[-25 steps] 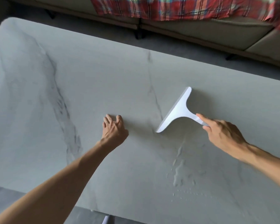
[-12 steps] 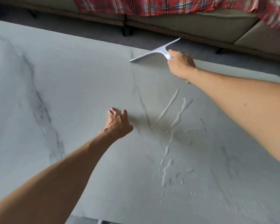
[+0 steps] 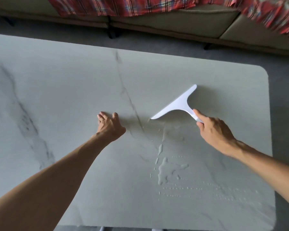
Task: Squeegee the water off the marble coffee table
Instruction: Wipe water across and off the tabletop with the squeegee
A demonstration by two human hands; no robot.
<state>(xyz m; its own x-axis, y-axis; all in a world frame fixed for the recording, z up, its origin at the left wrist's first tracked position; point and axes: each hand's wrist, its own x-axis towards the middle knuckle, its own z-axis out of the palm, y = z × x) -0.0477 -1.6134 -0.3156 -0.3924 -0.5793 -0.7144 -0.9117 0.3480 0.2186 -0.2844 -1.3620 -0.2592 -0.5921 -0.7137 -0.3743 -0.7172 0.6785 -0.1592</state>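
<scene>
— While the squeegee (image 3: 175, 104) hung at the far rim of the table (image 3: 57, 90) half a second ago, where does it sit now?
— Back toward the person, well inside the marble top. Its white blade lies slanted on the surface, with the lower tip toward the left hand and the upper tip pointing off toward the rounded corner.
— And the water (image 3: 163, 172)?
— The two long streaks that ran ahead of the puddle earlier are gone. Just on the near side of the squeegee only a faint wet smear shows. Farther out on that near side lies the puddle, with rows of fine droplets beside it, much as before.
— Who holds the squeegee?
— The right hand (image 3: 213, 130) grips its handle, forefinger laid straight along it and the other fingers curled round. That arm was stretched far out before; now it is drawn back.
— The other one?
— The left hand (image 3: 109, 126) has stayed put, left of the squeegee's lower tip. Its fingers are stretched forward and pressed on the marble, holding nothing. A dark vein (image 3: 123, 90) runs between it and the squeegee.
— Beyond the squeegee?
— Grey floor (image 3: 157, 45), then a sofa (image 3: 198, 19) with a red plaid blanket (image 3: 107, 5) draped over it.
</scene>
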